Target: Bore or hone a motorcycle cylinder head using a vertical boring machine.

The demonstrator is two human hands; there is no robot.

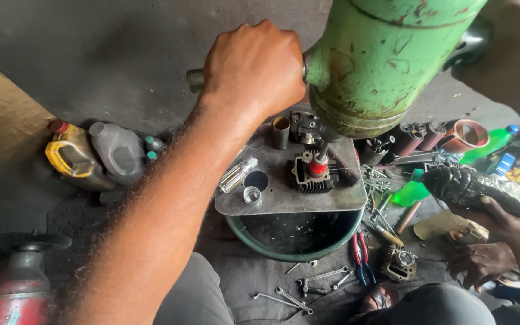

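Observation:
My left hand (254, 69) is closed around the metal side handle (195, 79) of a big, worn green power drill (380, 60). My right hand (516, 51) is close to the camera and blurred at the top right, gripping the drill's dark handle (469, 43) on the other side. The drill points down, and its bit (321, 151) meets a red-tipped part (316, 166) in a finned engine cylinder (312, 174). The cylinder sits on a grey metal plate (344, 195) laid over a green basin (299, 250).
On the plate are a chrome socket (238, 174), a small cup (251, 195) and a tube (280, 131). Oil jugs (100, 153) stand left, a red tank (16, 289) lower left. Wrenches (296, 292) and red pliers (361, 253) lie below. Another person's hands (482, 262) hold a black ribbed part (461, 183).

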